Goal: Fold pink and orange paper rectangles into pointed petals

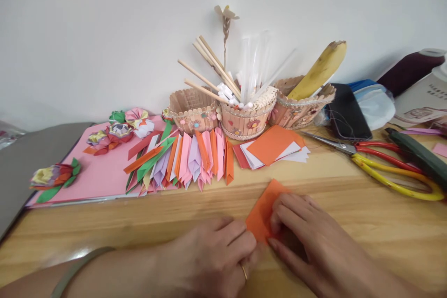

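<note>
A rectangle of orange paper point(262, 212) lies slanted on the wooden table between my hands. My left hand point(213, 256), with a gold ring and a bangle on the wrist, has curled fingers closed at the paper's lower left edge. My right hand point(310, 237) pinches its lower right side, thumb below and bent fingers above. The part of the sheet under the right fingers is hidden. Just beyond lies a stack of orange, white and red paper rectangles point(272, 144). Left of that stack stands a row of folded paper pieces point(188, 158) in several colours.
Folded paper flowers point(120, 132) rest on a pink sheet point(87, 181) at left. Along the wall stand decorated wooden-stick baskets point(247, 121), holding sticks, clear tubes and a banana point(319, 70). At right lie a phone point(349, 111), scissors point(394, 163) and a dark green tool point(419, 151).
</note>
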Action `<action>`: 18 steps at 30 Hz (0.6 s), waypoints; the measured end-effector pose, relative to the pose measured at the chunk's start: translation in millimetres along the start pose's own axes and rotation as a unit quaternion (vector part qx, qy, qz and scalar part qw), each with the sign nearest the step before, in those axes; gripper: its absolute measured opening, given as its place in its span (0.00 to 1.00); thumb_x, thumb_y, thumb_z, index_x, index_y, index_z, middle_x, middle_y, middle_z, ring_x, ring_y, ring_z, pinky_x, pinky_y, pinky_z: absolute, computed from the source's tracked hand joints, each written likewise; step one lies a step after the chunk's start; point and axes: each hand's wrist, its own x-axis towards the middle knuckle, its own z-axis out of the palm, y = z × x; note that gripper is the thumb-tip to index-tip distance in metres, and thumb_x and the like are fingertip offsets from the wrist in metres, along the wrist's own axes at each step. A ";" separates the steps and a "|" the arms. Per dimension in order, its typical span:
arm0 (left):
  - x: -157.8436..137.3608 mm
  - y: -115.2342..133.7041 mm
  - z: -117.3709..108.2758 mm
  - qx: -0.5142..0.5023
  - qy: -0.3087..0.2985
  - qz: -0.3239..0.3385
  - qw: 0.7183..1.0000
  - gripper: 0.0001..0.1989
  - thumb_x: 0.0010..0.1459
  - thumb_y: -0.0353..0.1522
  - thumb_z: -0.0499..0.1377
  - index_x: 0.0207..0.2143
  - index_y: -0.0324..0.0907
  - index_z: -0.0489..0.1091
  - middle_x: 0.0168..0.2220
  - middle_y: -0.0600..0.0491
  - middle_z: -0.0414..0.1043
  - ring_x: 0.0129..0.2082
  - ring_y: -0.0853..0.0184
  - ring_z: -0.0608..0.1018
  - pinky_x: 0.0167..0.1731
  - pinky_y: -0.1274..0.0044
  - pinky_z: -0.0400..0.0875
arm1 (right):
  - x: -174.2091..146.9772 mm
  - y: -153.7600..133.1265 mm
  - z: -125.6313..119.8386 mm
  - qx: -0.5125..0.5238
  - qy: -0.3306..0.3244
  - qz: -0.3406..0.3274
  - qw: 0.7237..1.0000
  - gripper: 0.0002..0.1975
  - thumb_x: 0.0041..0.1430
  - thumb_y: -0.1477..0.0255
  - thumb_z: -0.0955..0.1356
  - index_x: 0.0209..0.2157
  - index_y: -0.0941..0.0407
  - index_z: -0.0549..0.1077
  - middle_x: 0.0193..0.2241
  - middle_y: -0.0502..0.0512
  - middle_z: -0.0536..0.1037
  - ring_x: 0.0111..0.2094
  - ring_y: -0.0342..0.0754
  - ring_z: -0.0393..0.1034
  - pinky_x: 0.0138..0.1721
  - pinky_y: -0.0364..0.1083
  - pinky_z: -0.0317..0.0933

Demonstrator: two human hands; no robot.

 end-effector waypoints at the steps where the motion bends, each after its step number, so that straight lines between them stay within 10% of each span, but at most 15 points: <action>1: 0.0 -0.7 -1.8 0.004 -0.005 0.005 1.000 0.06 0.57 0.23 0.52 0.29 0.37 0.67 0.25 0.55 0.63 0.26 0.69 0.68 0.24 0.77 0.63 | -0.3 1.4 -1.6 -0.001 -0.012 -0.011 1.000 0.05 0.59 0.77 0.61 0.30 0.56 0.66 0.29 0.54 0.69 0.30 0.48 0.63 0.32 0.48 0.59; 18: -0.6 -8.8 5.9 0.065 0.068 -0.021 0.995 0.15 0.65 0.24 0.45 0.40 0.33 0.71 0.35 0.50 0.73 0.37 0.66 0.72 0.40 0.73 0.68 | -4.8 2.1 -14.3 -0.013 -0.069 -0.082 0.994 0.15 0.56 0.70 0.68 0.46 0.54 0.72 0.36 0.55 0.75 0.37 0.50 0.70 0.38 0.47 0.66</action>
